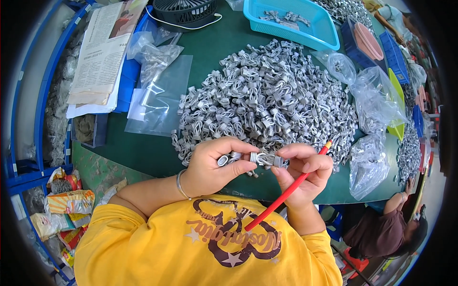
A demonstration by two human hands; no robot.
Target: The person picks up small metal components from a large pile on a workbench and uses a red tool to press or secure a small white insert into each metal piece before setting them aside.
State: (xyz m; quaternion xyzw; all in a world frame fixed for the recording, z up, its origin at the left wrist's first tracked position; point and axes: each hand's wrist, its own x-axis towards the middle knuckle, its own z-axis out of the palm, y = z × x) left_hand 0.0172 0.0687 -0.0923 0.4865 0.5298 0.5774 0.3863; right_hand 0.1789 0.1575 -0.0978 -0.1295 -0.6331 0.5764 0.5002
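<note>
My left hand (214,161), with a bangle at its wrist, pinches a silver metal piece that has a ribbed collar and bent loops. More such pieces show at its fingers, one (223,160) with an oval end. The fingertips of my right hand (305,171) grip the ribbed collar (278,161) at the other end of the looped metal pieces (264,158) between my hands. A slim red stick with a yellow tip (286,193), like a pencil, is tucked slantwise through my right fingers. Right beyond both hands lies a large heap of the same metal pieces (267,90).
On the green table (143,157) lie clear plastic bags (369,162), newspapers (98,62) and a black fan (185,12). A light-blue basket (296,33) stands at the back. Blue shelving (40,95) rises at left. A co-worker (381,229) sits at far right.
</note>
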